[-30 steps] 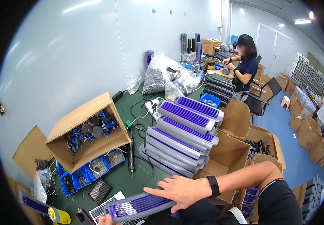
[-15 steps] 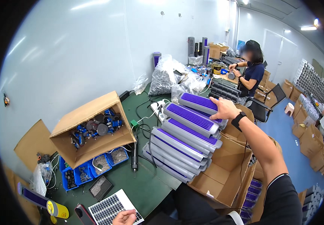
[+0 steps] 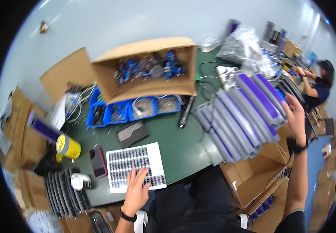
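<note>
Part of the printed sheet (image 3: 129, 160) is being covered by the left hand (image 3: 138, 190), whose forearm (image 3: 122, 226) is being cut off by the lower edge. The right hand (image 3: 295, 115) is being blurred, its contact with the smeared grey-and-purple casings (image 3: 240, 120) being left unclear. The blue bins (image 3: 117, 121) are being partly hidden by the carton (image 3: 148, 46). The co-worker (image 3: 318, 87) is being blurred.

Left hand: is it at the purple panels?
No, the left hand is at the white sheet, while the panels lie farther right.
</note>
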### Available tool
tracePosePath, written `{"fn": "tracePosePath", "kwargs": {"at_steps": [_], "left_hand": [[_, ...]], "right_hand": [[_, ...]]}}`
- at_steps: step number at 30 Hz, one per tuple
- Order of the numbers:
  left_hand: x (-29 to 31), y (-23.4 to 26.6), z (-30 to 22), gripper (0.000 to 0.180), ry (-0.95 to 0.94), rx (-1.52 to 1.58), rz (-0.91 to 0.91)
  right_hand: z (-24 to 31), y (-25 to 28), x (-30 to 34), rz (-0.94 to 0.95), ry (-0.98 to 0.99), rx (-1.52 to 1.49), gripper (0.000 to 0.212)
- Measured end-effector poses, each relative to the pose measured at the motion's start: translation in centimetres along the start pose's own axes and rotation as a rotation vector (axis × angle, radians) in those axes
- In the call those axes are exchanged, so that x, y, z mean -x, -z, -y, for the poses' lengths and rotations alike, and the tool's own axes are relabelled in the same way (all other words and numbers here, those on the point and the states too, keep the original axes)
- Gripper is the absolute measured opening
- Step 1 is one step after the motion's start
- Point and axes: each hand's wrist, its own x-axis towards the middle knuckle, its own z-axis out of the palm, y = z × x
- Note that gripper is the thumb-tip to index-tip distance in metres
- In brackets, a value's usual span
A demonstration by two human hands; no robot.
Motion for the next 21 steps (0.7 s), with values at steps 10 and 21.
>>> {"fn": "tracePosePath", "kwargs": {"at_steps": [10, 21], "left_hand": [[0.3, 0.3, -0.7, 0.062, 0.021, 0.024, -0.028], [0.8, -0.4, -1.7, 0.049, -0.042, -0.069, -0.111]], "right_hand": [[21.8, -22.2, 30.1, 1.172, -1.092, -0.909, 0.041], [26.0, -23.9, 31.6, 1.059, -1.064, -0.887, 0.020]]}}
